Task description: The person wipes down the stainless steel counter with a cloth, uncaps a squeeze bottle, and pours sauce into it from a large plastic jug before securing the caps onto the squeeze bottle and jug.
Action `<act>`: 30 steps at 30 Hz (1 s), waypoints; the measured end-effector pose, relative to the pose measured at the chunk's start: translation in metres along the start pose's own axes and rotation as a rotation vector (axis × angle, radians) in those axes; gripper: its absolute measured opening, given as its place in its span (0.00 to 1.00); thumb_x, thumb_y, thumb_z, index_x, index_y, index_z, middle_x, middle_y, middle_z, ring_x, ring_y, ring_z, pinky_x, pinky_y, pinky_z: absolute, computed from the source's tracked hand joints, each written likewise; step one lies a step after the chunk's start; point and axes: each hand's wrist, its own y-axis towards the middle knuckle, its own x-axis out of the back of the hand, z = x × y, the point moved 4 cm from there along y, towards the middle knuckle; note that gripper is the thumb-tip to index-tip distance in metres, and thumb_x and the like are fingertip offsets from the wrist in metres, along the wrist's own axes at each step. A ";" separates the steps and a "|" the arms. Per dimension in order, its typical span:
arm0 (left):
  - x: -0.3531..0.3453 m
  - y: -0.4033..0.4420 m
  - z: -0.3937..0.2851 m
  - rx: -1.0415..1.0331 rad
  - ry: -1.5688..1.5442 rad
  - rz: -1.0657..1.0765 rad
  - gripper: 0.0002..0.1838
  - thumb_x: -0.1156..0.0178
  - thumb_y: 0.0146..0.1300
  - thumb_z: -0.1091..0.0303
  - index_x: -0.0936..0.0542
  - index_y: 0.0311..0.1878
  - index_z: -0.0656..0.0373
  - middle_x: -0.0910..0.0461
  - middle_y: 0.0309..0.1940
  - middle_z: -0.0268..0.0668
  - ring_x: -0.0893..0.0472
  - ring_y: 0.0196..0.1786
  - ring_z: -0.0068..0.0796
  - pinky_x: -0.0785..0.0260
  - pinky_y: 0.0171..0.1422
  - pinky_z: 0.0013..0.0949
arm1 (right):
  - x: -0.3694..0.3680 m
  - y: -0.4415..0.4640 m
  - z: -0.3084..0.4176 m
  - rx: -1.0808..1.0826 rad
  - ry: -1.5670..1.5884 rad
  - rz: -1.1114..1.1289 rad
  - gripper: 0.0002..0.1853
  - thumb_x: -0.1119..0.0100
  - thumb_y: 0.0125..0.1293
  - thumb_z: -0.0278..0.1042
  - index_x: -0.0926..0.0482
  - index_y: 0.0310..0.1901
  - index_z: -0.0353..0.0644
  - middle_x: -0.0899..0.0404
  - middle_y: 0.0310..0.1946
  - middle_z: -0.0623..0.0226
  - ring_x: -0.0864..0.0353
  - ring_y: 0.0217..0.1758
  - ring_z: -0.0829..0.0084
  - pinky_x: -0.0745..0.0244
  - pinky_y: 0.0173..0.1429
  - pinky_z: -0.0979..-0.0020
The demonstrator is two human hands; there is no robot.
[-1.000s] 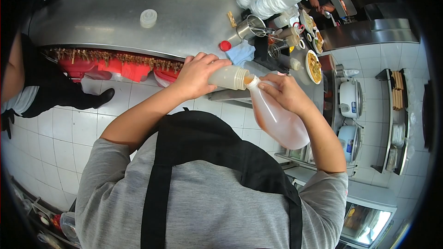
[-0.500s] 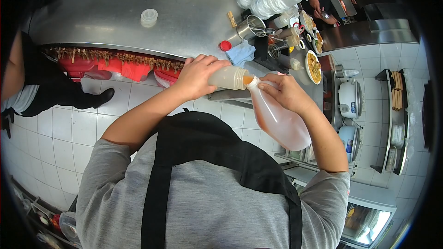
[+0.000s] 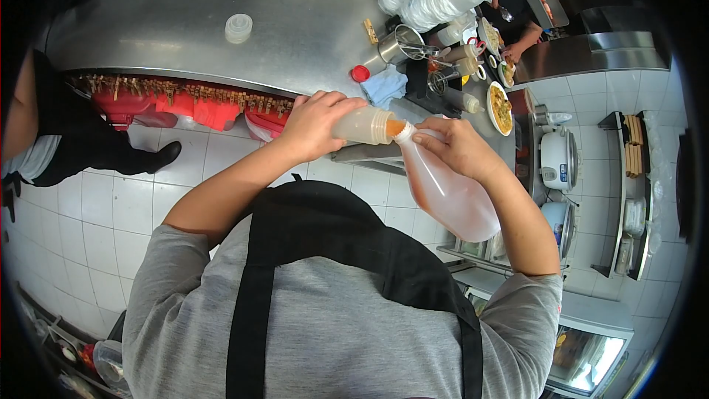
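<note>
Though orange streaks it, the large bottle (image 3: 452, 193) gleams.

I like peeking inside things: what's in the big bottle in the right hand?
Orange liquid shows along one side of the big translucent plastic bottle. The right hand covers part of it near the neck, so what's inside there can't be seen.

We wear a speckled grey cloth T-shirt (image 3: 332, 325) at six o'clock, with short sleeves (image 3: 166, 273) at eight and four. Over it goes our plain black cloth apron (image 3: 317, 222), with long flat black straps (image 3: 247, 332) at seven and five. Our left hand (image 3: 316, 124) and right hand (image 3: 459, 146) are bare.
</note>
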 end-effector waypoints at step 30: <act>-0.008 -0.001 0.006 0.018 -0.126 0.001 0.38 0.29 0.40 0.68 0.28 0.60 0.47 0.25 0.53 0.33 0.27 0.58 0.40 0.36 0.60 0.46 | 0.003 0.000 0.006 -0.098 -0.048 0.089 0.13 0.40 0.65 0.37 0.20 0.45 0.36 0.18 0.37 0.54 0.19 0.38 0.60 0.27 0.47 0.67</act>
